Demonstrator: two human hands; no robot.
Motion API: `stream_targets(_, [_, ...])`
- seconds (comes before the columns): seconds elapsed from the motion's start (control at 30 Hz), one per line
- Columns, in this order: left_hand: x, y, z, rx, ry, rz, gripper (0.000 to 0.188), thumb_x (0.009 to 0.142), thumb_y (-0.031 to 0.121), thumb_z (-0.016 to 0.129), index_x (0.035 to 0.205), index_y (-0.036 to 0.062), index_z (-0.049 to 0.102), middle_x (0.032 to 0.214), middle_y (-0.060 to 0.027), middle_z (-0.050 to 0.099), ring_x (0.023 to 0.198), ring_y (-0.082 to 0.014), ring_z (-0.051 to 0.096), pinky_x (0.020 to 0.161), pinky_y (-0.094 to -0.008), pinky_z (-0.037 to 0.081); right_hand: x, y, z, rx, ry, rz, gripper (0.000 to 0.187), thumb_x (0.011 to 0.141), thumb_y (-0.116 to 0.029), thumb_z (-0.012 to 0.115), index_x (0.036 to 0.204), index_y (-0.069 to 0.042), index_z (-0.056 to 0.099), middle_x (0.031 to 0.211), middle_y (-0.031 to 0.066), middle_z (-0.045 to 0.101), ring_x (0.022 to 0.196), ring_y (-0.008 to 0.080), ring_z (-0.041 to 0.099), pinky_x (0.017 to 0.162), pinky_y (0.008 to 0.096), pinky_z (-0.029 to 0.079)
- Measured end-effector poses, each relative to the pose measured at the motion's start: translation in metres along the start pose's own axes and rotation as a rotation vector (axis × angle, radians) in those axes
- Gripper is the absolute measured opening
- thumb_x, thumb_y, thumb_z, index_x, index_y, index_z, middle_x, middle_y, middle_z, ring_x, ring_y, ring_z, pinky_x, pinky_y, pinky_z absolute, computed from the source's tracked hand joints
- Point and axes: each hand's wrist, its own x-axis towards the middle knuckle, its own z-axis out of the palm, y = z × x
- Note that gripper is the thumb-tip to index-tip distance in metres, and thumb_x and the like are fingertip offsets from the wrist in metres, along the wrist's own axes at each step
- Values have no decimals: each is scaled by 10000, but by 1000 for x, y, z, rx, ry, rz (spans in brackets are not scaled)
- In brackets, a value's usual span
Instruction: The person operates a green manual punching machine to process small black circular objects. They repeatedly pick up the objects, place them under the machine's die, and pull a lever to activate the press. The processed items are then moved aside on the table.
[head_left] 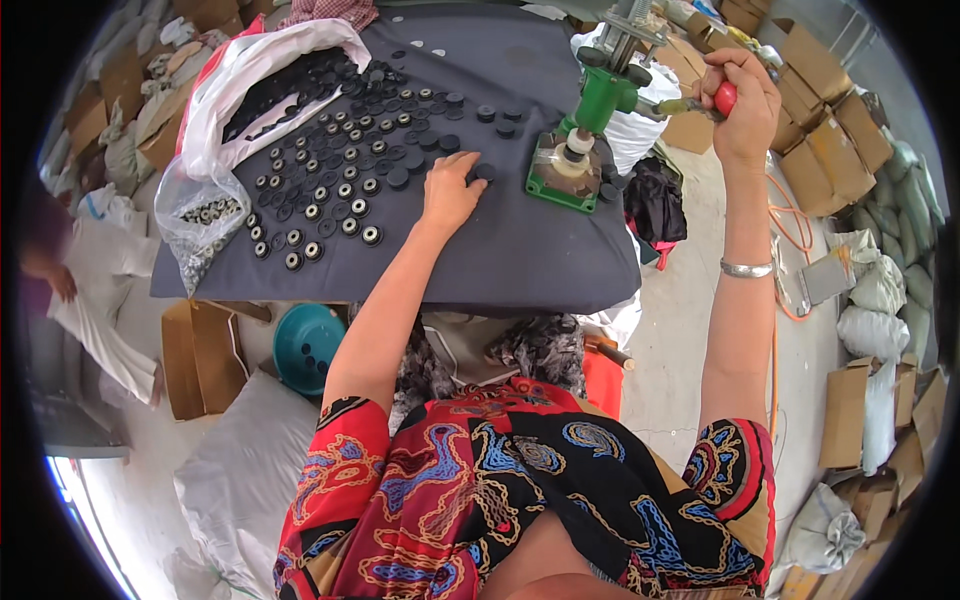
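The person's right hand (748,112) is clenched around the red knob (725,98) at the end of the lever of a green hand press (598,98), which stands upright near the right end of the table (450,265). The left hand (452,190) rests low over the dark cloth-covered tabletop, left of the press base, its fingers lightly bent beside a round black disc (485,172); thumb and forefinger reach the disc's edge, but whether they grip it or only touch it cannot be told. On the press base, a pale round piece (579,142) sits below the ram. Left of the left hand, many black plastic rounds (398,178) are spread over the table, and nearer its front left part lie black wheels with metal ring centres (372,235). Behind them, a white sack (205,115) lies with its mouth open, spilling small black parts (290,92) toward the scattered ones. At the table's left front corner, a clear plastic bag (205,235) holds small metal rings. A silver bracelet (747,269) circles the right wrist. Below the table's left side, a teal basin (290,350) stands beside an open cardboard box (203,360). At the far left, another person's hand (62,283) hangs near white cloth (105,310).
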Motion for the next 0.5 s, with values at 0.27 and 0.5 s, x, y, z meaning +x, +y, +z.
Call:
stream_targets(0.27, [4,2,7,71,-98,-9,439,686,115,771,1114,67,689,1036,-166,661,945,-319,618,846,-402,503,8,-7,0,7,-27,58,236,871,-85,445,873,69,624,592,81,528,510,142,485,550,286,452])
stream_targets(0.5, [9,8,12,-24,-22,-113,519,699,134,787,1194,78,639,1010,-168,659,933,-309,650,810,-393,519,46,0,-6,-28,105,97,222,829,-171,466,781,9,586,518,64,467,385,148,424,381,283,382])
